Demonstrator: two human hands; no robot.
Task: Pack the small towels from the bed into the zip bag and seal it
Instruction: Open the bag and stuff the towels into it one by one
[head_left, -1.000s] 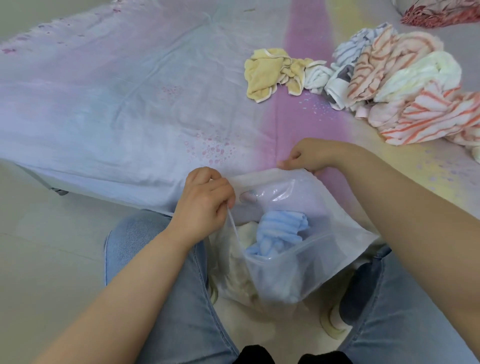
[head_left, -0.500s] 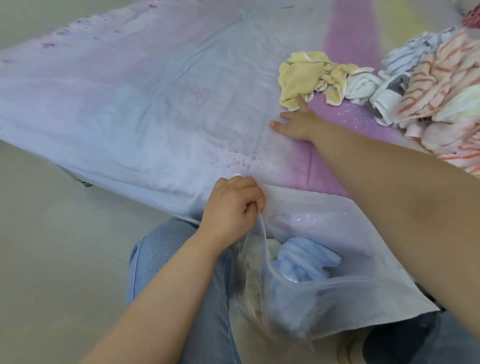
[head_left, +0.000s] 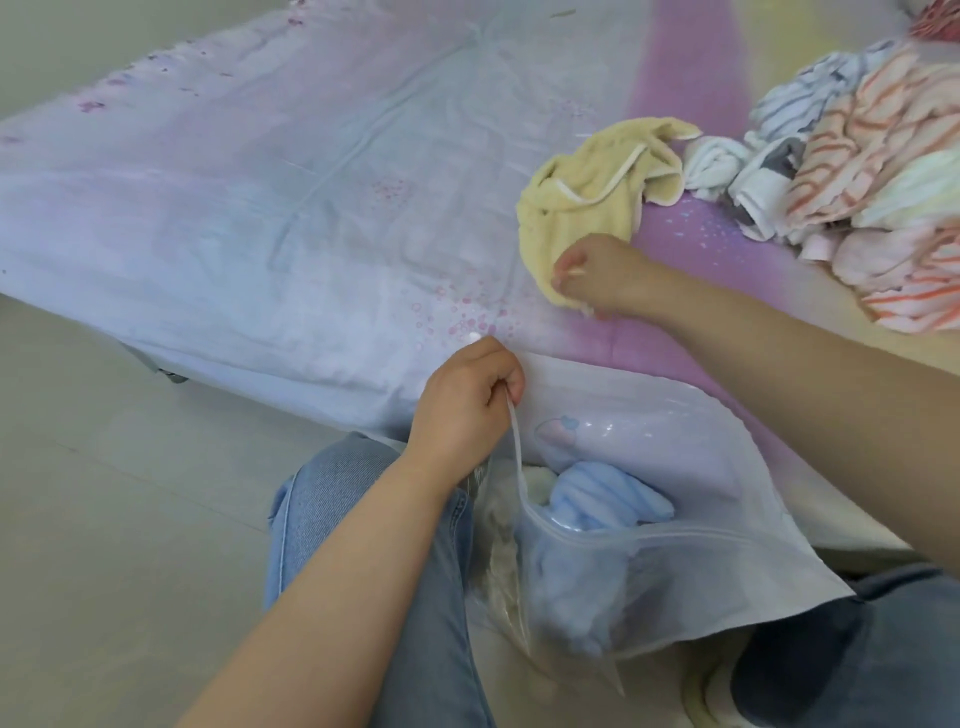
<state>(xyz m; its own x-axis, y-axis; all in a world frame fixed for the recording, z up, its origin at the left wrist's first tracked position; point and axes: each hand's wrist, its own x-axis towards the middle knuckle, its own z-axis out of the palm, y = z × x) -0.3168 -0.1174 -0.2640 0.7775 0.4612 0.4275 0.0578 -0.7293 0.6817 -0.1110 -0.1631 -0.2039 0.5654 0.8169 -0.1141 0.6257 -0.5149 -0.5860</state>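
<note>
Head view, right hand (head_left: 597, 275) pinching yellow towel (head_left: 576, 208), left hand (head_left: 462, 405) gripping zip bag (head_left: 675, 587) rim, towel pile (head_left: 857, 171) beside

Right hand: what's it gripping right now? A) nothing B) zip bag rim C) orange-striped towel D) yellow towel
D: the right hand pinches the near edge of the yellow towel on the bed, while the left hand holds the zip bag rim open.
</note>
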